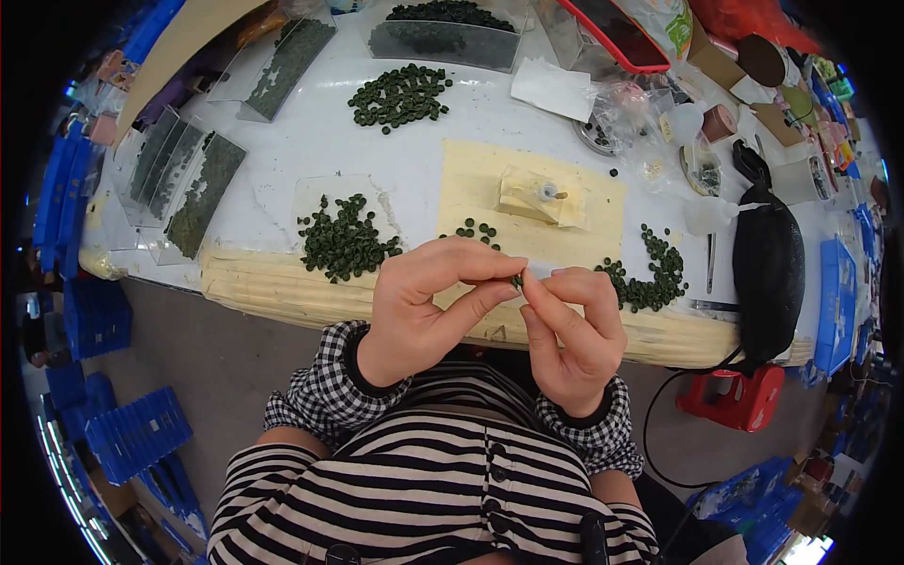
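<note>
1 head-worn fisheye view: looks down from above striped top (377, 471), close over hands (414, 306), table (405, 160) beyond.

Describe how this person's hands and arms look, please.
The left hand and right hand are bare, without gloves. Black-and-white checked fabric sleeve covers with dark cuffs wrap the forearms; further up, black-and-cream striped fabric shirt sleeves show.

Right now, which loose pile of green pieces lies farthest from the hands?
The far pile, just before the top-centre clear bin; the other piles lie nearer the padded front edge.
</note>
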### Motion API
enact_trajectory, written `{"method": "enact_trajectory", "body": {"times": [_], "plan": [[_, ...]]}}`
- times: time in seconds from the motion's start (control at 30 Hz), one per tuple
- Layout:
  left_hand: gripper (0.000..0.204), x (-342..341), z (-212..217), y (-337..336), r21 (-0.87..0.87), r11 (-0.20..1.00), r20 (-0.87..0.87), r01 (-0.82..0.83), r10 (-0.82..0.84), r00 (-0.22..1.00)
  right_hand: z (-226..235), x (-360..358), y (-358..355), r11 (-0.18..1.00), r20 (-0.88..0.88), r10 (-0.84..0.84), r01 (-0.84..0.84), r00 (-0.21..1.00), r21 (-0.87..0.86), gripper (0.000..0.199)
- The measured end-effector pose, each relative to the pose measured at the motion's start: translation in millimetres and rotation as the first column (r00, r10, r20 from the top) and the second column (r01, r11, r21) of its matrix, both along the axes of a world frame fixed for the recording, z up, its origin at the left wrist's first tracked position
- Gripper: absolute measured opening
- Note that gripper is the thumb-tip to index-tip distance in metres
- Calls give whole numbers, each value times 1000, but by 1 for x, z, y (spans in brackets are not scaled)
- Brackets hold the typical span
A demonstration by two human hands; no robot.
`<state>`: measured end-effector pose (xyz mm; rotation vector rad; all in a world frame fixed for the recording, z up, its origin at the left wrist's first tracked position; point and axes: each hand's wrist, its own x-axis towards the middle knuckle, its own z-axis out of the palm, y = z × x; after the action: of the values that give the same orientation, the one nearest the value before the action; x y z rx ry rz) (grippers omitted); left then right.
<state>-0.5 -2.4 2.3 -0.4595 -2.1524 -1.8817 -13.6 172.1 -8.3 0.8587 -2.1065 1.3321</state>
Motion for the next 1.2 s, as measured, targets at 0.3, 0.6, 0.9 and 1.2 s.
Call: {"method": "enact_trajectory", "body": {"times": [0.3, 0.6, 0.9, 1.2], "plan": [[24, -1, -3, 3, -173, 970, -311, -168, 109, 944, 1, 2, 3, 1000, 24, -22, 22, 999, -5, 36], [25, -1, -5, 1, -167, 972, -369, -167, 96, 925, 1, 1, 9, 998, 40, -65, 66, 997, -19, 38], [21, 1, -2, -1, -217, 973, -208, -77, 31, 978, 1, -5, 26, 973, 85, -232, 231, 969, 19, 34], [21, 5, -22, -12, -643, 766, -86, -8, -62, 994, -10, -13, 57, 800, 91, -455, 362, 886, 478, 14]]}}
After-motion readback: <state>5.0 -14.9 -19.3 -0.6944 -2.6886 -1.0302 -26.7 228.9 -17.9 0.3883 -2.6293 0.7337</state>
